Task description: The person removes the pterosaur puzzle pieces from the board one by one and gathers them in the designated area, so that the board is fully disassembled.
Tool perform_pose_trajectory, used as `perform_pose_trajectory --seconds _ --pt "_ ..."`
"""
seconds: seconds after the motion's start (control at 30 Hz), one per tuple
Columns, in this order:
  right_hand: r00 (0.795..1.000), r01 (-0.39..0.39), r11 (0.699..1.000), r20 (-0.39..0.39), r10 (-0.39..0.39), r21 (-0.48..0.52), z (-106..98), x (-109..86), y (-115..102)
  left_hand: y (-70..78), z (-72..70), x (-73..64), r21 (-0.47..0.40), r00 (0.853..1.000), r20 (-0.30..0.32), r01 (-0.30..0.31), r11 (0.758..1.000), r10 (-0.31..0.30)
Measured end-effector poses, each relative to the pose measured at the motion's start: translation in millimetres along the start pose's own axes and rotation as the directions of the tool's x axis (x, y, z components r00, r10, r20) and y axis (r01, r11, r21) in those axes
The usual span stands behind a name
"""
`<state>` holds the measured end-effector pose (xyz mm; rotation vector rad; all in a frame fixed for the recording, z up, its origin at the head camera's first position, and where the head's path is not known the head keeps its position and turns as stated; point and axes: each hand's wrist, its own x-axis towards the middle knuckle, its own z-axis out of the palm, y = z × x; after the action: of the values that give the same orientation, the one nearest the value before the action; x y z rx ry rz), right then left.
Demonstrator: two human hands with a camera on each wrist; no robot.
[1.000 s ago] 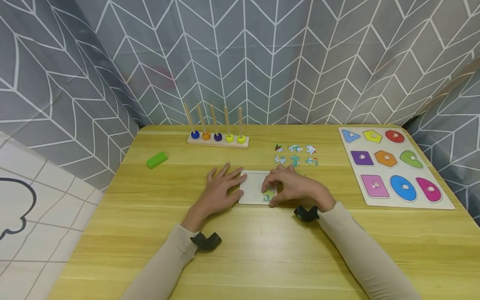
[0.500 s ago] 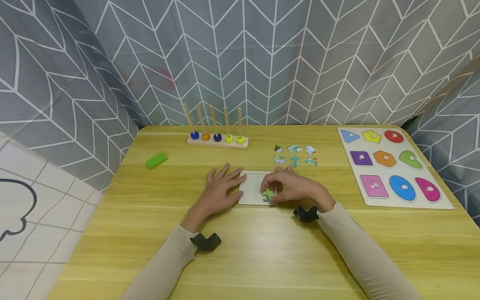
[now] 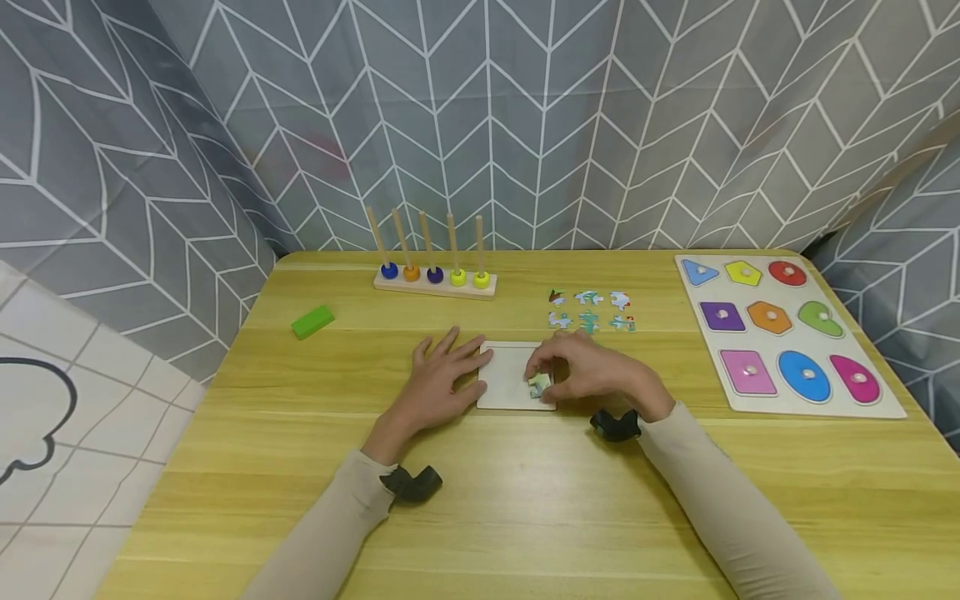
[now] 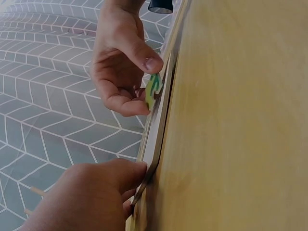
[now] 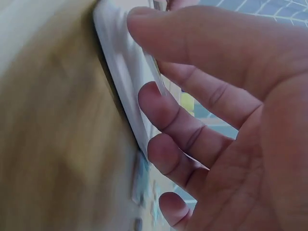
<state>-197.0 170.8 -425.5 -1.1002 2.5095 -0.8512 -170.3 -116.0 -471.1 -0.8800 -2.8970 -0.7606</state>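
Note:
A small white tray (image 3: 504,377) with a raised rim lies on the table. My left hand (image 3: 442,379) rests at its left edge, fingers spread and fingertips touching the rim. Over the tray's right part, my right hand (image 3: 581,367) pinches a green and yellow jigsaw piece (image 3: 538,384) between thumb and fingers. In the left wrist view the jigsaw piece (image 4: 153,90) is held tilted, close to the tray. The right wrist view shows the thumb and curled fingers, with the piece seen nearly edge-on.
Several loose jigsaw pieces (image 3: 590,320) lie in rows behind the tray. A shape-knob board (image 3: 795,342) is at the right. A peg stand (image 3: 437,283) with coloured beads stands at the back left, and a green block (image 3: 312,322) lies at the left.
The jigsaw piece has tilted and shifted slightly in my right hand, which has moved a little to the right. My left hand has stayed in place at the tray.

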Motion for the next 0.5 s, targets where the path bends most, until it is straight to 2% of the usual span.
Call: perform_pose_trajectory --seconds 0.3,0.5 --pt "0.995 -0.040 0.996 -0.091 0.048 0.079 -26 -15.8 27 -1.4 0.5 -0.1 0.008 1.000 0.007 0.001 1.000 -0.001" --pt "0.974 -0.147 0.988 -0.166 0.153 0.050 -46 -35.1 44 -1.4 0.1 0.1 0.001 1.000 0.004 -0.002 1.000 0.002"
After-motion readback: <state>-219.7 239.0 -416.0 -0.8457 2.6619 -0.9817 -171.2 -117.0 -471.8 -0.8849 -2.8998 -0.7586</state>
